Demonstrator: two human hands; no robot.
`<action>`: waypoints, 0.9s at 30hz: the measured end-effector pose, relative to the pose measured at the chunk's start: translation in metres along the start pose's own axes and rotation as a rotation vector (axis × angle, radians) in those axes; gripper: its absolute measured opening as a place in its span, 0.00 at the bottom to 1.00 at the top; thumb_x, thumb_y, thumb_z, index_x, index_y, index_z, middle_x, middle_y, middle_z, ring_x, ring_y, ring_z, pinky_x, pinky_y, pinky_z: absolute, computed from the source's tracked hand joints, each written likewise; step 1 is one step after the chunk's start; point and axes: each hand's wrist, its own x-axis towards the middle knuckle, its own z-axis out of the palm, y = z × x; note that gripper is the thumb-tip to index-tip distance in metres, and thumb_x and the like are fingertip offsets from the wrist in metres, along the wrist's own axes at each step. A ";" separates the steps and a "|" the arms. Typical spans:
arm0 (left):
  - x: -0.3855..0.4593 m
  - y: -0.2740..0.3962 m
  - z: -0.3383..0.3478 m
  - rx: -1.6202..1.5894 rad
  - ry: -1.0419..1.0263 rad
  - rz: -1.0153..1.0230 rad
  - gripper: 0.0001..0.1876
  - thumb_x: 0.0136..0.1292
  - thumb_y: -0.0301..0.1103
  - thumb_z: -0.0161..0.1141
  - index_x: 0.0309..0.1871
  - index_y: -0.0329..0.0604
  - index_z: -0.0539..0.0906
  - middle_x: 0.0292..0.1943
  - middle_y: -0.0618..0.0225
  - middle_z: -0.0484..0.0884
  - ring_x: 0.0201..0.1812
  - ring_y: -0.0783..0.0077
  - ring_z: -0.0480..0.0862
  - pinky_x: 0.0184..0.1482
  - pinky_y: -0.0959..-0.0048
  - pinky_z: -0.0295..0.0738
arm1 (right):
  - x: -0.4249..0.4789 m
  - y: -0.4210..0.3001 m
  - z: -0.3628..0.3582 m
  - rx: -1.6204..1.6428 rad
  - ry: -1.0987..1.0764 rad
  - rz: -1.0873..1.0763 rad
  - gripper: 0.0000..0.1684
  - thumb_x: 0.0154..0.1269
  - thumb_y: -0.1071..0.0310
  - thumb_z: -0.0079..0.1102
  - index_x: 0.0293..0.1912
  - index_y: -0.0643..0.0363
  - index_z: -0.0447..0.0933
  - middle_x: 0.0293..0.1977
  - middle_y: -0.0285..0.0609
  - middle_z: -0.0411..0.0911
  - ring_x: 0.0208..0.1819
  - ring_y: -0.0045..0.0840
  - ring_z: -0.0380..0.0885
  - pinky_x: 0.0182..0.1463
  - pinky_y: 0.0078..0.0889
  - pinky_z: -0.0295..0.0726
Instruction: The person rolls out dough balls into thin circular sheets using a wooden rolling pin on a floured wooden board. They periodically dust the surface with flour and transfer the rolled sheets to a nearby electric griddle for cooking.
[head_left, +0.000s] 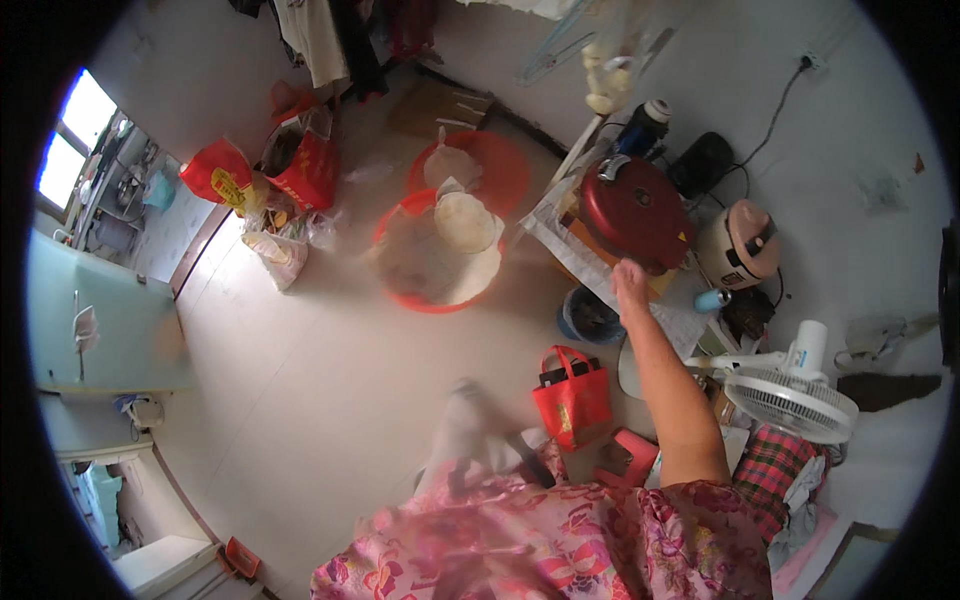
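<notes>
My right hand (630, 285) reaches forward to the low table by the wall. It is at the near edge of a round dark-red electric griddle (637, 214) with a closed lid; whether it touches the griddle is unclear. The fingers are blurred and partly hidden. My left hand is out of view. Beside the griddle stand a beige rice cooker (739, 244) and a light-blue can (711, 300). On the floor ahead sits an orange-red basin (439, 306) lined with whitish material, a round pale piece (466, 223) at its far side.
A blue bin (574, 322) stands below the table, near a red tote bag (574, 409) and a red plastic stool (637, 454). To the right is a white electric fan (791, 401). Red shopping bags (304, 169) are on the floor at the far left. A power cord (776, 109) runs to the wall.
</notes>
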 end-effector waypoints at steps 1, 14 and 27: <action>0.012 0.007 -0.013 -0.007 0.012 0.012 0.27 0.63 0.43 0.65 0.63 0.36 0.81 0.70 0.38 0.71 0.69 0.40 0.74 0.68 0.51 0.74 | 0.024 0.001 0.012 0.028 0.036 -0.012 0.21 0.76 0.62 0.59 0.62 0.61 0.74 0.35 0.32 0.75 0.31 0.15 0.71 0.34 0.23 0.74; 0.098 0.100 -0.056 0.021 -0.046 0.024 0.27 0.66 0.43 0.63 0.64 0.36 0.79 0.68 0.39 0.74 0.69 0.40 0.75 0.68 0.51 0.74 | 0.244 -0.042 0.053 -0.628 0.256 -0.119 0.34 0.67 0.48 0.61 0.63 0.65 0.78 0.58 0.57 0.82 0.61 0.43 0.81 0.66 0.42 0.76; 0.143 0.236 -0.048 0.095 -0.189 0.040 0.27 0.68 0.42 0.62 0.66 0.36 0.78 0.66 0.40 0.76 0.68 0.39 0.75 0.67 0.50 0.74 | 0.298 -0.119 0.061 0.085 -0.013 0.353 0.13 0.64 0.58 0.72 0.31 0.52 0.78 0.24 0.33 0.74 0.20 0.18 0.65 0.21 0.27 0.59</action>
